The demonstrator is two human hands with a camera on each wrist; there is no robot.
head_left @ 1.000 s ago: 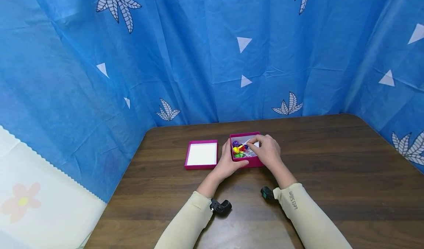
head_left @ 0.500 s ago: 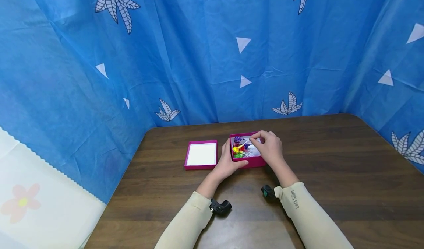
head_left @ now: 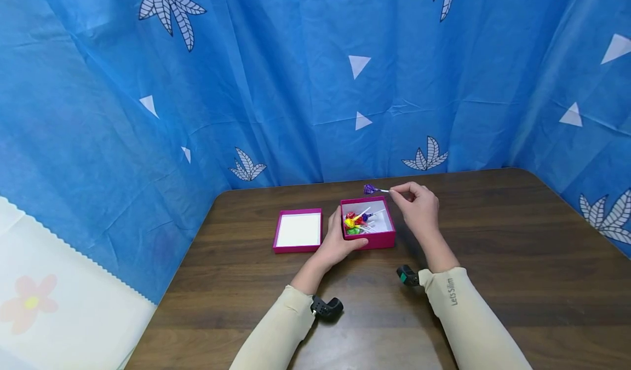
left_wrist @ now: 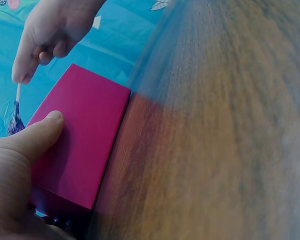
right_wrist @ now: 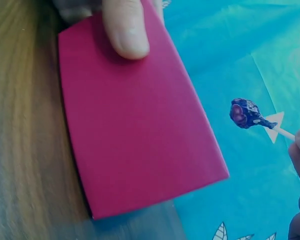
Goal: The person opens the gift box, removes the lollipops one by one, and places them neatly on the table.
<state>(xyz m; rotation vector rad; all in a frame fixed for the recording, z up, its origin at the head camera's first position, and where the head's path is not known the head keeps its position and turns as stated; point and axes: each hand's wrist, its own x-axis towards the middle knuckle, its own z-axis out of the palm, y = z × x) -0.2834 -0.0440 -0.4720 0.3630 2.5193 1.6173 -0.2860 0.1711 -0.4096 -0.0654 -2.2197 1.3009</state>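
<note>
On dark wood [head_left: 493,249], the left grip [head_left: 337,243] clasps a pink box [head_left: 376,241] of lollipops [head_left: 350,223]; the right grip [head_left: 420,208] pinches a purple lollipop [head_left: 370,189].

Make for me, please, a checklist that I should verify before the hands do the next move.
1. Right hand pinches the purple lollipop by its stick: ok.
2. Purple lollipop is in the air, not touching the pink box: ok.
3. Left hand grips the box: ok.
4. Lid is off, lying beside the box: ok.
5. Lollipops inside lie separately: not ok, they are bunched together.
6. Purple lollipop's wrapper is whole all around: cannot tell, not every side shows.
</note>
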